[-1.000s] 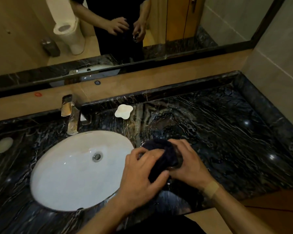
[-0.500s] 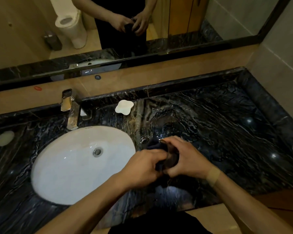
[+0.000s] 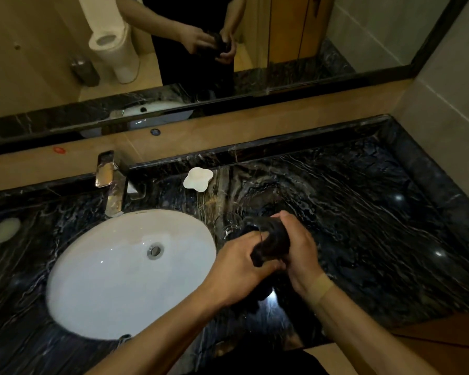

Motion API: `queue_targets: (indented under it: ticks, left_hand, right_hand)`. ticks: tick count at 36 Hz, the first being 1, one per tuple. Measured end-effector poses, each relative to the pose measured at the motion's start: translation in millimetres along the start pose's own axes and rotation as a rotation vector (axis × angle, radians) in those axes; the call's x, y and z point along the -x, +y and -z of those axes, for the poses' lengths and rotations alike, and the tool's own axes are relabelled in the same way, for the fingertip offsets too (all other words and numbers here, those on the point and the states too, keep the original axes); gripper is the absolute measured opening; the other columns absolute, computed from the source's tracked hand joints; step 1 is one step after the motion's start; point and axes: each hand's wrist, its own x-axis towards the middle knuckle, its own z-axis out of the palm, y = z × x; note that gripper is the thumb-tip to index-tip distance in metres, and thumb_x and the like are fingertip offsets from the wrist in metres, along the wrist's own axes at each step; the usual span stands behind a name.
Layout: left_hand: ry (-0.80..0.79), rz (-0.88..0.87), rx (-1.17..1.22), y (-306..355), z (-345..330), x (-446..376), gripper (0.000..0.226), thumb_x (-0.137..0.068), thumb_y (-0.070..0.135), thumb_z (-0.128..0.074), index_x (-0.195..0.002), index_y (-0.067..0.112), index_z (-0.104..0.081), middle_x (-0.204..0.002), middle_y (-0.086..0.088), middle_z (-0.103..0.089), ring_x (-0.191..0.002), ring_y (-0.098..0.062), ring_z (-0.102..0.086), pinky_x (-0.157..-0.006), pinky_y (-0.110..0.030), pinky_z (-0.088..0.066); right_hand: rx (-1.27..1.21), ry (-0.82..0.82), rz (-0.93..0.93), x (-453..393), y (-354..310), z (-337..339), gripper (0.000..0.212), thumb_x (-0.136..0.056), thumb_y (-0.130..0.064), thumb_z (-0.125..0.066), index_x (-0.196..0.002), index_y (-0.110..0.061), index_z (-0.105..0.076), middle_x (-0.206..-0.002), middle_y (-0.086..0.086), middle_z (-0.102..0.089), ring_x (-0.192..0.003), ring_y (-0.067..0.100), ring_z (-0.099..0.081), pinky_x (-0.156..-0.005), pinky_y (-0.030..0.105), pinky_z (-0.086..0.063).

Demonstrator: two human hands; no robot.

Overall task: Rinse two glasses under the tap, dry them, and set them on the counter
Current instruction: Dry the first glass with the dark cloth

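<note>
Dark cloth [image 3: 271, 243] is bunched around a glass held above the counter [image 3: 363, 212], right of the sink [image 3: 119, 280]; the left hand [image 3: 238, 269] grips the cloth and the right hand [image 3: 299, 247] curls round the bundle. Drying appears under way; a second glass [image 3: 229, 224] stands just beyond, so next likely comes setting this one down.

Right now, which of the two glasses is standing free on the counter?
The clear glass beside the basin, just beyond the left hand. The other is wrapped in the dark cloth held by both hands.

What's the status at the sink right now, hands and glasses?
Both hands, left hand and right hand, gripping dark cloth wrapped round one glass. Second glass standing on counter beside basin. Nothing in the way.
</note>
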Motion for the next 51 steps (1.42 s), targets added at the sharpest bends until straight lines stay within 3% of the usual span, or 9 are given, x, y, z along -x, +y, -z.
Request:
queue_targets:
  ticks: [4, 10, 15, 20, 29, 37, 42, 48, 51]
  left_hand:
    - [-0.077, -0.320, -0.360, -12.9, 13.5, 4.3, 0.039, -0.083, 0.038, -0.064, -0.121, 0.033, -0.059, -0.117, 0.016, -0.064, -0.096, -0.012, -0.067, -0.070, -0.036, -0.057]
    - [-0.113, -0.795, -0.865, -29.7, 44.2, -4.1, 0.044, -0.082, 0.029, -0.075, -0.124, 0.033, -0.063, -0.117, 0.020, -0.069, -0.083, -0.009, -0.066, -0.052, -0.024, -0.044]
    - [-0.089, -0.490, -0.587, -32.0, 36.8, -9.3, 0.046, -0.080, 0.022, -0.063, -0.123, 0.038, -0.055, -0.116, 0.013, -0.070, -0.091, -0.016, -0.070, -0.060, -0.026, -0.054]
    - [-0.031, -0.103, -0.084, -20.5, 20.8, -14.2, 0.032, -0.076, 0.024, -0.081, -0.106, 0.028, -0.071, -0.099, 0.012, -0.074, -0.088, 0.009, -0.065, -0.079, -0.018, -0.052]
    - [0.081, 0.451, 0.806, 4.9, -0.4, -21.7, 0.032, -0.074, -0.008, -0.076, -0.104, 0.003, -0.074, -0.100, -0.017, -0.075, -0.095, -0.036, -0.071, -0.088, -0.041, -0.058]
    - [0.050, 0.170, 0.352, 2.2, -4.6, -14.4, 0.044, -0.070, 0.015, -0.086, -0.110, 0.025, -0.071, -0.099, 0.008, -0.076, -0.095, -0.008, -0.072, -0.091, -0.036, -0.056]
    - [-0.041, -0.137, -0.178, -8.9, 10.6, -16.8, 0.033, -0.073, 0.034, -0.081, -0.102, 0.028, -0.066, -0.093, 0.017, -0.068, -0.085, -0.004, -0.065, -0.074, -0.030, -0.053]
    - [-0.102, -0.549, -0.600, -24.6, 28.0, -19.1, 0.024, -0.077, 0.025, -0.049, -0.100, 0.031, -0.050, -0.094, 0.010, -0.068, -0.069, -0.020, -0.066, -0.046, -0.026, -0.048]
    - [-0.170, -0.498, -0.498, -24.9, 32.3, -22.6, 0.029, -0.079, 0.022, -0.049, -0.105, 0.031, -0.056, -0.101, 0.010, -0.069, -0.083, -0.016, -0.066, -0.058, -0.026, -0.052]
  right_hand:
    - [0.016, -0.207, -0.423, -2.5, -23.0, 8.1, 0.036, -0.092, -0.041, -0.059, -0.067, -0.015, -0.063, -0.049, 0.003, -0.053, -0.032, 0.014, -0.046, -0.030, 0.014, -0.028]
    - [0.329, -0.492, -0.660, -9.2, -31.9, 10.9, 0.049, -0.090, -0.057, -0.051, -0.067, -0.016, -0.065, -0.048, 0.003, -0.056, -0.029, 0.013, -0.048, -0.027, 0.010, -0.024]
    - [-0.021, -0.600, -0.651, -14.8, -28.0, 15.8, 0.050, -0.090, -0.061, -0.049, -0.094, -0.017, -0.073, -0.068, 0.008, -0.065, -0.042, 0.018, -0.057, -0.034, 0.016, -0.037]
    - [-0.131, -0.403, -0.382, -13.2, -11.9, 11.6, 0.041, -0.085, -0.053, -0.053, -0.117, -0.028, -0.059, -0.083, 0.002, -0.065, -0.051, 0.014, -0.053, -0.043, 0.019, -0.032]
    - [-0.072, -0.077, 0.101, -8.2, 8.4, -3.0, 0.032, -0.095, -0.049, -0.053, -0.118, -0.026, -0.058, -0.109, -0.004, -0.070, -0.099, 0.020, -0.068, -0.078, 0.036, -0.056]
    - [-0.017, 0.042, 0.009, -11.6, 0.2, -3.4, 0.035, -0.087, -0.050, -0.053, -0.103, -0.023, -0.069, -0.112, 0.017, -0.069, -0.101, 0.031, -0.066, -0.091, 0.048, -0.053]
    - [-0.073, -0.132, -0.417, -12.9, -16.6, 8.0, 0.045, -0.093, -0.053, -0.053, -0.091, -0.009, -0.063, -0.057, 0.005, -0.058, -0.038, 0.013, -0.043, -0.033, 0.015, -0.024]
    - [0.084, -0.358, -0.723, -20.9, -26.8, 20.6, 0.046, -0.092, -0.058, -0.049, -0.071, -0.018, -0.055, -0.054, 0.002, -0.052, -0.031, 0.010, -0.038, -0.030, 0.009, -0.018]
    - [0.132, -0.380, -0.715, -20.7, -26.3, 20.8, 0.048, -0.091, -0.063, -0.047, -0.078, -0.019, -0.061, -0.061, 0.003, -0.057, -0.038, 0.013, -0.046, -0.033, 0.012, -0.025]
